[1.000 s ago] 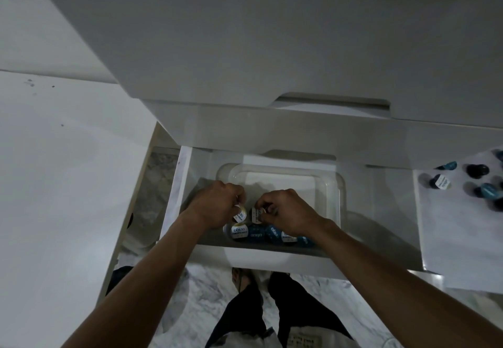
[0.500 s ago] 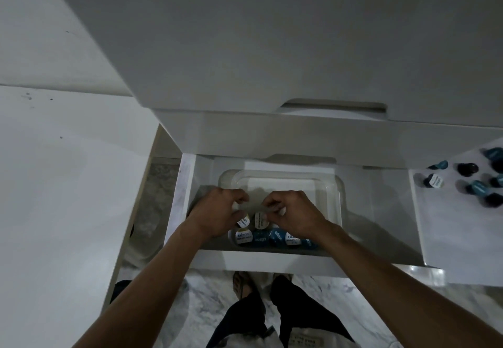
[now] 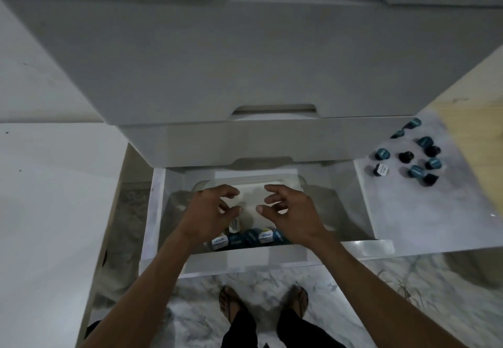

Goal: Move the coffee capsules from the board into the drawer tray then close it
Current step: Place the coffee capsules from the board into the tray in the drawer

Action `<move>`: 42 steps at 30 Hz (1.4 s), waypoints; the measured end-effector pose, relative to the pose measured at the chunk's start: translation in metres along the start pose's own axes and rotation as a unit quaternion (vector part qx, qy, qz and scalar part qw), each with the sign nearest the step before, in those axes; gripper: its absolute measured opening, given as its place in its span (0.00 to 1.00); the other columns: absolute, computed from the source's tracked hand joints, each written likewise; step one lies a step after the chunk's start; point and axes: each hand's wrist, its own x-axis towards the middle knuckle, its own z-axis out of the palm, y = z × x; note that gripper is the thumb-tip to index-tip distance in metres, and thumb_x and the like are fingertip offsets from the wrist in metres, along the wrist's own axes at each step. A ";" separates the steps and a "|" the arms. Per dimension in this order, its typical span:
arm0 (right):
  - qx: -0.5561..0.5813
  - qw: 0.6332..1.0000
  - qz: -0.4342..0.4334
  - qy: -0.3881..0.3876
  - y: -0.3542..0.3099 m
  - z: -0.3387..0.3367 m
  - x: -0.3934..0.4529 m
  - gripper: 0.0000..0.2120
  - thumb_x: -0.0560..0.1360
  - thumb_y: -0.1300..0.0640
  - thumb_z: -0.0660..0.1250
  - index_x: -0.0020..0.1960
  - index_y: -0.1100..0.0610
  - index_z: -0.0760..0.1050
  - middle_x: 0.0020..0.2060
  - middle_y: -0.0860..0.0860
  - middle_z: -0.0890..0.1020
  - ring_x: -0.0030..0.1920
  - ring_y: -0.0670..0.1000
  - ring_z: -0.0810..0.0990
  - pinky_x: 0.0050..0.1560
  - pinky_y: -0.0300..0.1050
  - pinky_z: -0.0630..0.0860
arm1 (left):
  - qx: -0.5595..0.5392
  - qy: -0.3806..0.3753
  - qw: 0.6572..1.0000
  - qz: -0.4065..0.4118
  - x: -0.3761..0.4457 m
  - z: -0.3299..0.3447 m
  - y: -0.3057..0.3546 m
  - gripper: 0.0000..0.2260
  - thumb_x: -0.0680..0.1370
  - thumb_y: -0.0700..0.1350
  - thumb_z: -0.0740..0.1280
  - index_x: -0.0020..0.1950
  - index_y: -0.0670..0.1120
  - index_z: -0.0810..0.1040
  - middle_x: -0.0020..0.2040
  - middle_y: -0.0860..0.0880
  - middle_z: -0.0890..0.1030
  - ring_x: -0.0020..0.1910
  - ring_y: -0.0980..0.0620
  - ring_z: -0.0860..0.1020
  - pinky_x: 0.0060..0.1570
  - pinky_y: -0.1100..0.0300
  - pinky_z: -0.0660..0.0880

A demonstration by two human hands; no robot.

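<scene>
Head view: a row of coffee capsules (image 3: 246, 238) lies along the near edge of the clear tray (image 3: 304, 184) in the open drawer (image 3: 245, 259), lower centre. Both hands hover over it holding nothing, left hand (image 3: 211, 210) and right hand (image 3: 290, 211) with fingers loosely spread. More capsules (image 3: 411, 157) sit on the pale board (image 3: 435, 211) at right. Closed drawer fronts (image 3: 245, 61) loom above; marble floor (image 3: 190, 315) below.
</scene>
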 end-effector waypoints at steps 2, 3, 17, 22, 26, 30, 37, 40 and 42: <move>0.013 1.000 -0.001 0.019 0.000 -0.016 -0.009 0.24 0.71 0.48 0.75 0.65 0.49 0.76 0.49 0.45 0.82 0.43 0.38 0.81 0.44 0.28 0.76 | -0.017 0.012 1.000 0.006 0.002 0.007 0.016 0.16 0.73 0.51 0.74 0.59 0.52 0.79 0.55 0.55 0.81 0.44 0.62 0.81 0.44 0.66 0.79; 0.021 0.999 0.000 0.027 0.000 -0.026 -0.013 0.24 0.71 0.48 0.75 0.65 0.49 0.75 0.50 0.45 0.82 0.43 0.39 0.81 0.44 0.30 0.78 | -0.022 0.022 0.999 0.010 0.003 0.011 0.025 0.16 0.72 0.53 0.75 0.58 0.52 0.80 0.54 0.56 0.82 0.44 0.62 0.81 0.45 0.66 0.78; 0.034 0.983 0.004 0.178 0.112 -0.279 -0.096 0.23 0.71 0.44 0.73 0.64 0.48 0.76 0.48 0.43 0.83 0.41 0.38 0.82 0.38 0.30 0.76 | -0.075 0.037 0.992 0.096 0.028 0.192 0.242 0.13 0.71 0.49 0.76 0.54 0.53 0.81 0.49 0.59 0.82 0.43 0.62 0.81 0.39 0.77 0.71; 0.013 0.978 0.058 0.198 0.182 -0.353 -0.105 0.22 0.72 0.46 0.73 0.63 0.51 0.76 0.49 0.47 0.84 0.40 0.39 0.82 0.35 0.32 0.77 | -0.053 0.043 0.995 0.066 0.041 0.278 0.278 0.13 0.71 0.49 0.76 0.54 0.51 0.81 0.50 0.58 0.83 0.43 0.61 0.81 0.43 0.74 0.73; -0.007 0.977 0.084 0.196 0.219 -0.382 -0.090 0.20 0.72 0.48 0.74 0.63 0.52 0.77 0.50 0.48 0.83 0.38 0.38 0.82 0.32 0.31 0.76 | -0.038 0.067 0.997 0.020 0.054 0.321 0.278 0.14 0.72 0.49 0.75 0.56 0.50 0.79 0.51 0.55 0.82 0.45 0.58 0.80 0.46 0.62 0.77; -0.014 0.976 0.110 0.187 0.245 -0.389 -0.058 0.18 0.73 0.51 0.74 0.60 0.54 0.77 0.50 0.49 0.82 0.35 0.38 0.81 0.32 0.30 0.74 | -0.023 0.099 0.995 -0.023 0.082 0.344 0.267 0.16 0.74 0.48 0.73 0.60 0.48 0.78 0.55 0.51 0.81 0.50 0.53 0.79 0.50 0.56 0.78; -0.062 0.975 0.130 0.169 0.270 -0.385 0.005 0.18 0.72 0.52 0.74 0.60 0.54 0.76 0.56 0.51 0.81 0.51 0.49 0.80 0.48 0.44 0.78 | -0.009 0.137 0.988 -0.071 0.146 0.364 0.248 0.20 0.74 0.46 0.73 0.65 0.46 0.75 0.60 0.45 0.79 0.57 0.45 0.78 0.56 0.51 0.77; -0.075 0.972 0.138 0.177 0.278 -0.385 0.027 0.16 0.71 0.52 0.76 0.55 0.52 0.76 0.52 0.49 0.79 0.54 0.52 0.78 0.50 0.49 0.79 | 0.014 0.146 0.987 -0.065 0.168 0.370 0.244 0.22 0.74 0.44 0.73 0.66 0.45 0.73 0.61 0.43 0.77 0.59 0.44 0.76 0.53 0.58 0.71; -0.083 0.974 0.133 0.166 0.285 -0.384 0.038 0.15 0.69 0.52 0.77 0.51 0.51 0.75 0.49 0.45 0.76 0.53 0.52 0.77 0.48 0.48 0.78 | 0.020 0.147 0.987 -0.066 0.179 0.373 0.241 0.22 0.73 0.43 0.74 0.65 0.44 0.73 0.62 0.43 0.77 0.61 0.44 0.74 0.55 0.58 0.70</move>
